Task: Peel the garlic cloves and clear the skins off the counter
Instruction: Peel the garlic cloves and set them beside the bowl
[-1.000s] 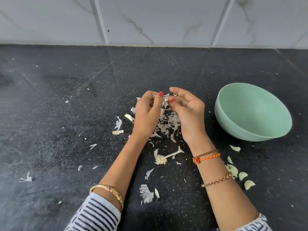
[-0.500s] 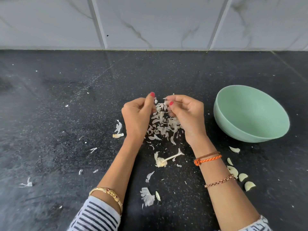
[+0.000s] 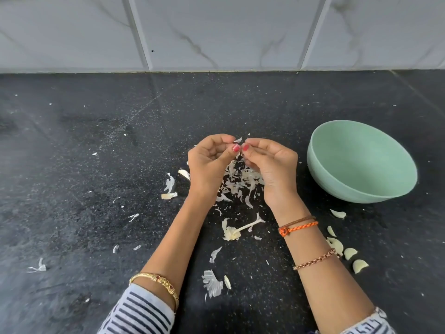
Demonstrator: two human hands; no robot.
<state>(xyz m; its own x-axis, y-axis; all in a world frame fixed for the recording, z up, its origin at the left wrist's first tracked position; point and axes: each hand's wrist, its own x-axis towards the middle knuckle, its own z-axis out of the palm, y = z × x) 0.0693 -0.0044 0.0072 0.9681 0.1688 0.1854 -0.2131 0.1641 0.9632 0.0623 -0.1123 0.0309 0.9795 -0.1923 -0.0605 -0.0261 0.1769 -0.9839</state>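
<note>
My left hand (image 3: 209, 165) and my right hand (image 3: 271, 165) meet at the fingertips over the black counter, both pinching a small garlic clove (image 3: 238, 141) whose papery skin sticks up between the thumbs. The clove itself is mostly hidden by my fingers. Under the hands lies a pile of garlic skins (image 3: 238, 182). A bare garlic stem (image 3: 237, 231) lies nearer me. Several garlic cloves (image 3: 350, 253) lie beside my right forearm. A mint green bowl (image 3: 337, 165) stands to the right.
Loose skin flakes (image 3: 212, 283) are scattered over the black counter (image 3: 84, 177), some far out at the left (image 3: 37, 267). A white marble-tiled wall (image 3: 216, 32) closes off the back edge.
My hands parted half a second ago, the left drawing away to the left, and have come back together at the fingertips on the clove.
</note>
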